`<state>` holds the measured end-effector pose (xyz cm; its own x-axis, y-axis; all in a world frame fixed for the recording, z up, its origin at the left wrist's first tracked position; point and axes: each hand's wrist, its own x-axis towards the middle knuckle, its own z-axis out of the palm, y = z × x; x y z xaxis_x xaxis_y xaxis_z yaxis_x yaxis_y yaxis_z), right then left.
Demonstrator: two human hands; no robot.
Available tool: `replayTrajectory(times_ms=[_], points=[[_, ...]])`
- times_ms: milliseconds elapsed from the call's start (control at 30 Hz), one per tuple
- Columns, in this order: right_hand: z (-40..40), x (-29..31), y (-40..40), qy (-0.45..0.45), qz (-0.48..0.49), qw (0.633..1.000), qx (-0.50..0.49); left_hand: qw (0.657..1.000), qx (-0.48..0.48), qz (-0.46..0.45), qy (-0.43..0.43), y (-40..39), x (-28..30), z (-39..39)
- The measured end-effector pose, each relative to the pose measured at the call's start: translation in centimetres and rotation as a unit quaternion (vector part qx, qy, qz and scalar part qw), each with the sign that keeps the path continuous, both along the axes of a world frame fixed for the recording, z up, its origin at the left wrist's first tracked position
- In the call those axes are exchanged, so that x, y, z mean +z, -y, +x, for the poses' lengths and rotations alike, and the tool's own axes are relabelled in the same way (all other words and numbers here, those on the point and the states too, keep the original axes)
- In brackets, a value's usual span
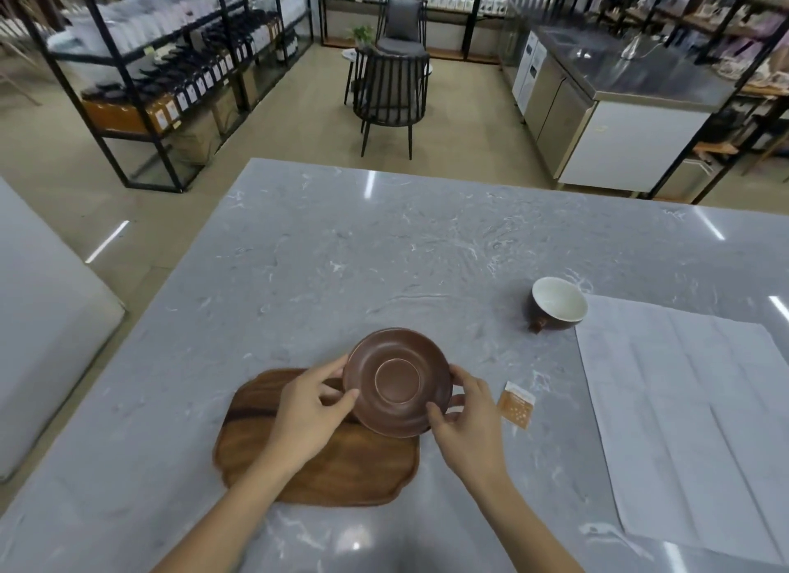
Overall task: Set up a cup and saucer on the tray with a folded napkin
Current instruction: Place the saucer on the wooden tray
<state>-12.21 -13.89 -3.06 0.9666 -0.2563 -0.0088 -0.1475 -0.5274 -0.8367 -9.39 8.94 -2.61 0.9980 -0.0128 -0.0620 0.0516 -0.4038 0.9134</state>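
Brown saucer (pixel 398 382) tilted over wooden tray (pixel 324 465); cup (pixel 557 304) beside unfolded white napkin (pixel 691 423).

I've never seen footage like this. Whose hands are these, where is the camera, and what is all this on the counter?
There is no machine here: a person wears one wide-angle camera on the head, looking forward and down, so you see their own two bare hands from above. The left hand and the right hand together hold a brown saucer by its rim, tilted, above the far right part of a wooden tray. The tray lies on a grey marble-look counter. To the right, on the counter, stands a dark cup with a white inside. Beside it lies a large white napkin, spread open and not yet folded. Between tray and napkin lies a small orange packet; its print is too small to read.
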Motion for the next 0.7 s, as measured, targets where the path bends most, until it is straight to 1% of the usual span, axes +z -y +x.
replayTrajectory(times_ms=[433, 700], points=[[-3.8, -1.6, -7.1, -0.028, -0.011, 0.999, 0.018, 0.998, 0.027, 0.049, -0.021, -6.3, -1.9, -4.0], [-5.0, -2.1, -9.2, -0.044, -0.002, 0.999, 0.003, 0.999, 0.013, 0.043, -0.030, -8.2, -3.0, -4.5]])
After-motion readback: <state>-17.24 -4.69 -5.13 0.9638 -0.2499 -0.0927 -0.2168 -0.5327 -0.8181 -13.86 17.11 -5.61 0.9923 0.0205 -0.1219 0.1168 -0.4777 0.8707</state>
